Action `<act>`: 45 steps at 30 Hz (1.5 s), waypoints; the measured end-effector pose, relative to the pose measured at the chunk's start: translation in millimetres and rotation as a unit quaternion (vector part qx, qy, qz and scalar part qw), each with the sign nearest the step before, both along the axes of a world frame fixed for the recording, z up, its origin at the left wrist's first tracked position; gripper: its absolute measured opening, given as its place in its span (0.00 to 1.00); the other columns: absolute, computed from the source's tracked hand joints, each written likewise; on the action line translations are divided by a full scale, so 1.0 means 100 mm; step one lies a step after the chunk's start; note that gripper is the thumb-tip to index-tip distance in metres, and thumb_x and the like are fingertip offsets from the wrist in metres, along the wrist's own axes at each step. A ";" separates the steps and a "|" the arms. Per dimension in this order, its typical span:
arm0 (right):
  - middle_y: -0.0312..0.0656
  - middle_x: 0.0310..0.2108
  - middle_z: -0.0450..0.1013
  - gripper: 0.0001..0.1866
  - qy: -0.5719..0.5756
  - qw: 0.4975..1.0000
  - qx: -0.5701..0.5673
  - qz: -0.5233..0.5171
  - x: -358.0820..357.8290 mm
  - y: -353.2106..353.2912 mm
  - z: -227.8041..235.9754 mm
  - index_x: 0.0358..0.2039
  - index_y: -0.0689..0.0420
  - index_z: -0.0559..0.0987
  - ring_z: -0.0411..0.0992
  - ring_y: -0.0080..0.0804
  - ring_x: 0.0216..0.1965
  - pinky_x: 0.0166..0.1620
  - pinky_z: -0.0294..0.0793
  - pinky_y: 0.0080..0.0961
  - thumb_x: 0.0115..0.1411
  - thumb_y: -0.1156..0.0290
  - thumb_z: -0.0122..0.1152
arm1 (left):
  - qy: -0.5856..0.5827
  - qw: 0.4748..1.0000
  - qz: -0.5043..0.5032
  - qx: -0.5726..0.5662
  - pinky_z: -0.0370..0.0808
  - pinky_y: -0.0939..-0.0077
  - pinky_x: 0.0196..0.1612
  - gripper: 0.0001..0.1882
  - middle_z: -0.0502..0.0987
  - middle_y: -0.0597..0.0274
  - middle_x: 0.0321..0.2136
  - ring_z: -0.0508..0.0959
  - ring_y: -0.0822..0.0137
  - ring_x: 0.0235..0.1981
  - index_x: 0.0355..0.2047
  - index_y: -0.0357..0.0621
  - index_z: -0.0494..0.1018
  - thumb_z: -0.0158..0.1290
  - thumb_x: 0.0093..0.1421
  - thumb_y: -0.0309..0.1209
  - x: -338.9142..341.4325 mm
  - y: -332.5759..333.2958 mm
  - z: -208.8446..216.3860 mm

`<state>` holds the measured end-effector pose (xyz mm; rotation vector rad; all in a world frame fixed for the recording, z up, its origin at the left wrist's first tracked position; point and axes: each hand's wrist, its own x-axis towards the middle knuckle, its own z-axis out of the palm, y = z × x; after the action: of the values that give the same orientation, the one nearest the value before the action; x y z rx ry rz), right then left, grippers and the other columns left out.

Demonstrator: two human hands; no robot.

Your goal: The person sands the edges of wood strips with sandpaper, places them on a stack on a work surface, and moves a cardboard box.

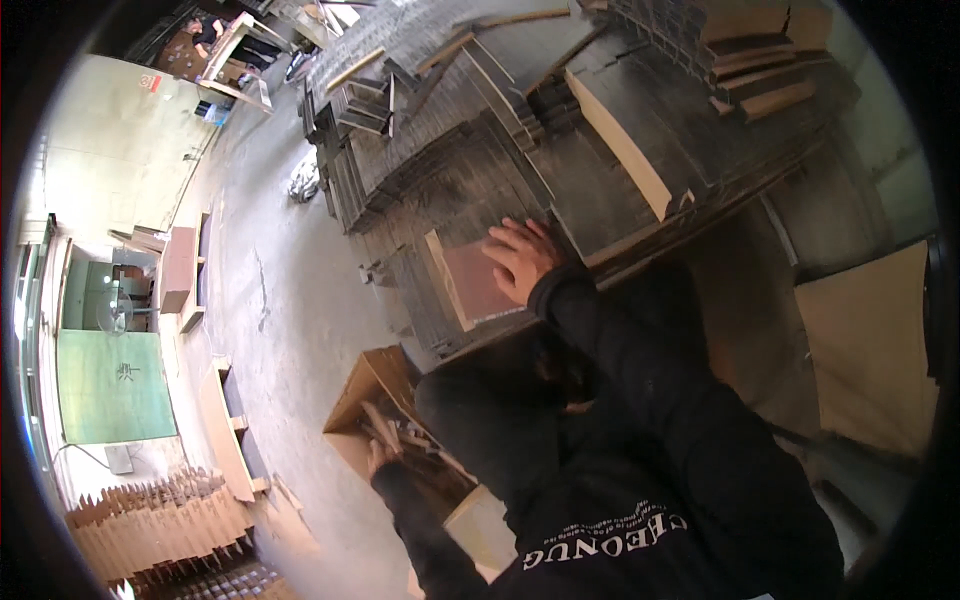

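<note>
Close to the centre of the view, at the near edge of a dark, cluttered bench (700, 150): a reddish-brown panel (467, 273), flat and roughly four-sided. Dull and fairly even in colour across the visible face, with a pale tan border along the nine-o'clock side and a whitish, uneven line at the end toward six. Partly covered on the two-o'clock side by the right hand (522, 260): palm down, fingers parted and extended, closed around nothing.

Toward seven o'clock, an open cardboard box (350, 402) with loose tan strips (408, 426) inside. Over the box's nine-o'clock side, the left hand (383, 455), fingers right at the strips and partly hidden; cannot tell whether clasping one or merely touching.

Toward five o'clock, white lettering (605, 545) on a black top (690, 470): a row of large capitals beside much smaller print, both upside down from this viewpoint. Near nine o'clock, a green board (100, 400) with a single dark character. Toward ten, a small red-orange sign (150, 82) on a pale wall (110, 140), its marking too small to make out.

Between one and two o'clock, a long tan strip (622, 145) across the bench; at three, a large tan sheet (870, 350). At eight, jagged-edged brown pieces (165, 530), stacked. Far off, between ten and eleven, another person (207, 35) at a table.
</note>
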<state>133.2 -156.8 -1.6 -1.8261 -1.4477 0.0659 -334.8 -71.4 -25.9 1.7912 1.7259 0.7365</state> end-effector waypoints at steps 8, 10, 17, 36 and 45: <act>0.44 0.54 0.59 0.28 -0.010 0.998 -0.062 0.025 0.08 -0.09 -0.09 0.47 0.53 0.70 0.51 0.43 0.58 0.60 0.44 0.41 0.48 0.51 0.56 | 0.052 0.987 -0.057 0.139 0.69 0.73 0.39 0.16 0.70 0.53 0.33 0.72 0.60 0.35 0.45 0.41 0.68 0.48 0.57 0.32 1.09 -0.52 -0.22; 0.44 0.57 0.55 0.36 -0.022 0.990 -0.127 0.051 0.07 -0.08 0.01 0.51 0.54 0.67 0.46 0.42 0.61 0.61 0.40 0.42 0.46 0.44 0.56 | -0.050 0.990 -0.054 0.121 0.69 0.74 0.40 0.18 0.70 0.54 0.34 0.72 0.61 0.36 0.46 0.39 0.68 0.47 0.58 0.35 1.46 -0.36 -0.15; 0.46 0.63 0.37 0.58 -0.165 0.944 -0.272 0.084 -0.02 -0.19 0.25 0.61 0.50 0.48 0.33 0.47 0.63 0.60 0.27 0.54 0.35 0.29 0.54 | -0.121 0.981 -0.084 0.125 0.65 0.73 0.48 0.23 0.69 0.48 0.45 0.69 0.57 0.47 0.50 0.35 0.63 0.43 0.61 0.40 2.40 0.10 -0.49; 0.43 0.60 0.48 0.47 -0.236 0.957 -0.157 0.066 -0.14 -0.06 0.03 0.58 0.45 0.56 0.44 0.46 0.61 0.57 0.41 0.54 0.37 0.47 0.64 | -0.104 0.972 -0.008 0.210 0.68 0.59 0.42 0.20 0.71 0.49 0.37 0.70 0.50 0.41 0.44 0.40 0.66 0.46 0.50 0.33 2.65 0.11 -0.49; 0.36 0.62 0.46 0.41 -0.277 0.944 -0.162 0.074 0.06 -0.06 -0.27 0.60 0.38 0.53 0.41 0.42 0.63 0.56 0.39 0.60 0.47 0.41 0.54 | -0.163 0.964 0.067 0.201 0.61 0.60 0.51 0.34 0.63 0.42 0.49 0.63 0.44 0.50 0.55 0.34 0.53 0.50 0.51 0.38 2.02 -0.59 -0.09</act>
<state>139.2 -162.8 -28.5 -2.1007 -2.0652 -0.1569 -132.3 -130.6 -35.3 1.6865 1.5615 1.4385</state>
